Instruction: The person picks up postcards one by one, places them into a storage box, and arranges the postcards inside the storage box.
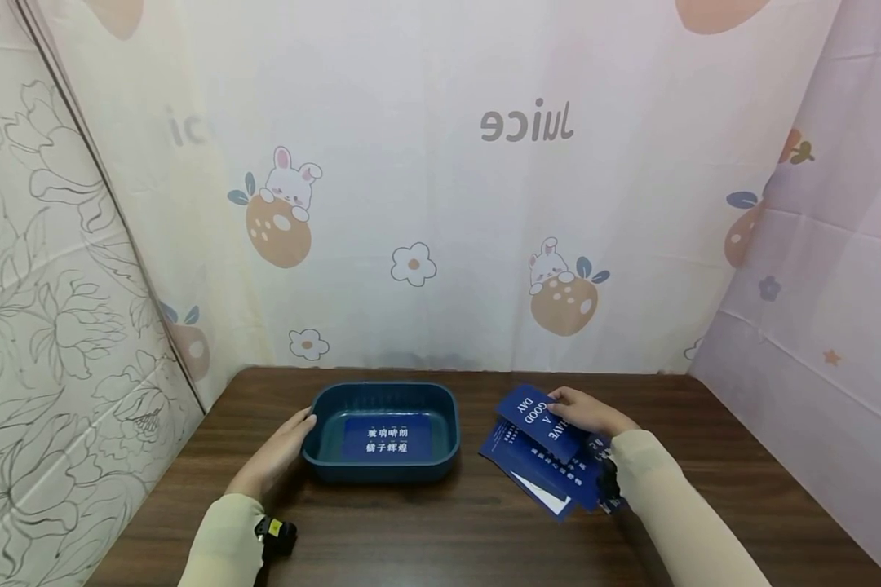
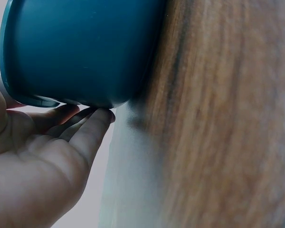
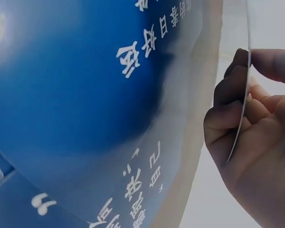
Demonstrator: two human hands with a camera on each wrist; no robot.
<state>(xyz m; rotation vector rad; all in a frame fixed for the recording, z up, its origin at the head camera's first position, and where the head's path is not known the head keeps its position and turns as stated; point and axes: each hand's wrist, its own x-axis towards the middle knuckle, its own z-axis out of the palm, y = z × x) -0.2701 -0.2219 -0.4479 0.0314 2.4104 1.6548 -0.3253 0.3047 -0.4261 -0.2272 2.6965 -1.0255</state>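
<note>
"so, what are you worrying about here?"

"mostly the printed card (image 1: pixel 536 420). the right hand (image 1: pixel 591 410) is pinching it by its far edge, thumb on one face and fingers curling against the other, and it is overlapping the fanned cards (image 1: pixel 514 456) below. a lower one could be clinging and dragging along, because they are all lying so close."

"is it actually touching them?"

"i can't tell from these views. also, in the right wrist view its edge is bowing in the grasp, so too firm a pinch could be creasing it."

"and the tub (image 1: pixel 382 473)?"

"the left hand (image 1: pixel 279 444) is gripping its left end, thumb up by the rim and fingertips pressing on the outer wall. if that hand were bearing down or pulling, i think the tub could be tilting or sliding across the table (image 1: pixel 411 538), and the card inside (image 1: pixel 387 440) could be shifting."

"where is everything sitting, relative to the hands?"

"the printed card is reaching out leftward and nearward from the right hand, well apart from the left. the fanned cards are lying on the near side of the right hand. the tub is standing upright between the two, touching only the left one."
</note>
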